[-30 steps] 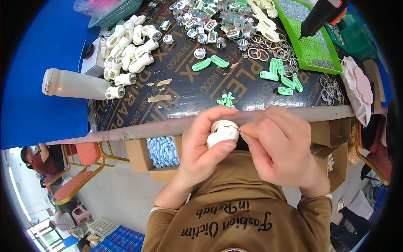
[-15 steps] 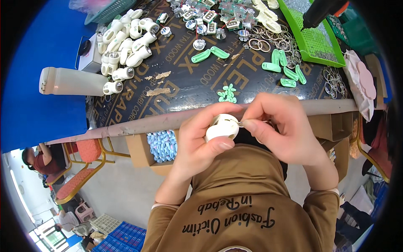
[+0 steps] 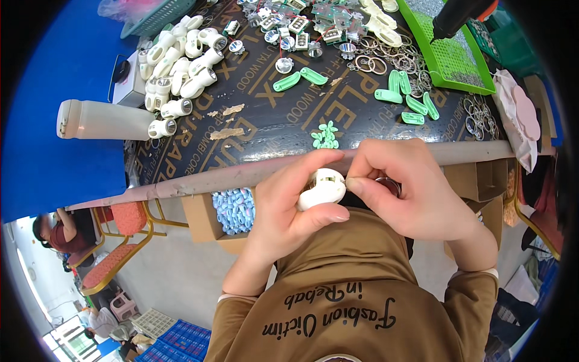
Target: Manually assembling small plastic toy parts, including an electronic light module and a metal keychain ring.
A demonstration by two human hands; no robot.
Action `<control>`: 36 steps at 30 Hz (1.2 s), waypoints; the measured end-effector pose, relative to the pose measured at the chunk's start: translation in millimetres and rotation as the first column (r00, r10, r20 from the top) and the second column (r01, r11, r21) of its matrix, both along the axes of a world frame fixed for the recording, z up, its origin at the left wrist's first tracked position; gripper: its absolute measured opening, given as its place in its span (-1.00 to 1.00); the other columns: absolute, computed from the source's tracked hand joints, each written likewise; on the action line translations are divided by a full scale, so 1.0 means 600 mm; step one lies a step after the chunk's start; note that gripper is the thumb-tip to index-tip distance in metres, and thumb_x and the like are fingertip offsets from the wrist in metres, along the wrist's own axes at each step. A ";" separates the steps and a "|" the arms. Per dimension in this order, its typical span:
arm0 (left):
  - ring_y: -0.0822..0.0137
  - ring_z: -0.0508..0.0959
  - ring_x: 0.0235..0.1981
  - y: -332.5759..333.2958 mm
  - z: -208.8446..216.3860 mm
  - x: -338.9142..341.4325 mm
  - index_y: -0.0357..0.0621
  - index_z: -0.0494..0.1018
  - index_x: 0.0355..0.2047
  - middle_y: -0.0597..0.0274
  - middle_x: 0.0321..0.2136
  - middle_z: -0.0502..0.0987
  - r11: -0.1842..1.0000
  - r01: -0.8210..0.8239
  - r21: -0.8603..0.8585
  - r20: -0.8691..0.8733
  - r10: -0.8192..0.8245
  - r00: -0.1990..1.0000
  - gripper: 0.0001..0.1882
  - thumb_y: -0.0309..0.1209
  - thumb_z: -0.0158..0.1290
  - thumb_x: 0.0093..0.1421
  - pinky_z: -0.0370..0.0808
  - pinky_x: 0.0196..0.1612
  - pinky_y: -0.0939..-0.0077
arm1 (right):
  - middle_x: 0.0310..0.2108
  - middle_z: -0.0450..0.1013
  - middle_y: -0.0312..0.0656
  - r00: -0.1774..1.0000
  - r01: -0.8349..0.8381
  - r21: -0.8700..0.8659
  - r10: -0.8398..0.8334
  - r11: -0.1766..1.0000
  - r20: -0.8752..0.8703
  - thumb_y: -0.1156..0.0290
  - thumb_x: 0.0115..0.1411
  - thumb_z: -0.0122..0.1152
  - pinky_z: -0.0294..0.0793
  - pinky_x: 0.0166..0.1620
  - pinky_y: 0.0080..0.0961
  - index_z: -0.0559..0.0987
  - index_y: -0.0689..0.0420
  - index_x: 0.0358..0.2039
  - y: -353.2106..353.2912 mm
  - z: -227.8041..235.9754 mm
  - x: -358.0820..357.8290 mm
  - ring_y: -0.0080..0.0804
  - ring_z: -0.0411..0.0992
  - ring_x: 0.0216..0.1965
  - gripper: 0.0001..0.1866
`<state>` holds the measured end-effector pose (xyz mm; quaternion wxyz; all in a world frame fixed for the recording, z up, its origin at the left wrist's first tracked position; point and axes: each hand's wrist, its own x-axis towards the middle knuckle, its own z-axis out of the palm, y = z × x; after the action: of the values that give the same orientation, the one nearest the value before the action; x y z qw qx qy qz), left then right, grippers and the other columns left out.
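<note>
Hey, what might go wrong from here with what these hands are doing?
The white casing sits in the left hand, off the table edge, so it might fall if it slips. The metal ring at the right hand is thin and could slip away. The small green pieces lie loose near that edge, so a bump might knock them off.

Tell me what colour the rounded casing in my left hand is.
The rounded casing in your left hand is creamy white, best seen in the head view.
</note>
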<state>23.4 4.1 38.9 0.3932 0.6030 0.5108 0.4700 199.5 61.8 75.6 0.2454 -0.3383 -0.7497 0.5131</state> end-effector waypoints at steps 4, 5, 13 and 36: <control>0.40 0.50 -0.37 0.000 -0.001 -0.013 -0.23 0.39 -0.10 0.23 -0.37 0.51 0.989 0.101 0.104 -0.103 -0.091 0.991 -0.45 -0.16 0.22 -0.02 0.41 -0.30 0.56 | -0.68 0.31 -0.15 0.999 -0.009 0.001 0.009 1.000 0.045 0.60 -0.05 0.12 0.25 -0.60 -0.42 0.37 0.21 -0.53 -0.001 0.006 -0.001 -0.25 0.33 -0.66 -0.90; 0.44 0.49 -0.40 -0.003 -0.008 -0.012 -0.25 0.39 -0.12 0.26 -0.40 0.50 0.994 0.104 -0.031 0.117 -0.100 0.988 -0.49 -0.17 0.20 0.01 0.40 -0.34 0.59 | -0.68 0.31 -0.15 0.999 -0.010 0.004 0.010 1.000 0.044 0.60 -0.05 0.12 0.25 -0.60 -0.42 0.37 0.21 -0.53 -0.004 0.004 -0.004 -0.25 0.33 -0.66 -0.90; 0.62 0.39 -0.56 -0.007 -0.017 0.006 -0.27 0.34 -0.15 0.33 -0.50 0.42 0.968 0.181 -0.172 0.539 -0.061 0.840 -0.63 -0.22 0.03 0.18 0.34 -0.51 0.76 | -0.59 0.35 -0.16 0.990 0.116 0.634 -0.144 0.764 -0.009 0.58 -0.17 0.19 0.33 -0.54 -0.38 0.38 0.19 -0.52 -0.029 -0.027 -0.019 -0.23 0.37 -0.58 -0.82; 0.46 0.40 -0.72 -0.006 -0.026 0.011 -0.27 0.32 -0.14 0.14 -0.60 0.44 0.911 0.315 -0.267 0.796 0.024 0.605 -0.59 -0.12 -0.20 0.29 0.31 -0.70 0.68 | -0.58 0.43 -0.16 0.929 0.355 0.518 -0.230 0.778 -0.292 0.63 -0.16 0.25 0.39 -0.51 -0.47 0.50 0.19 -0.48 -0.030 -0.070 -0.023 -0.25 0.43 -0.56 -0.82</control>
<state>29.8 0.6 23.0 0.7230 0.2883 0.3164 0.5423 185.5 43.9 33.8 0.4894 -0.3071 -0.7744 0.2579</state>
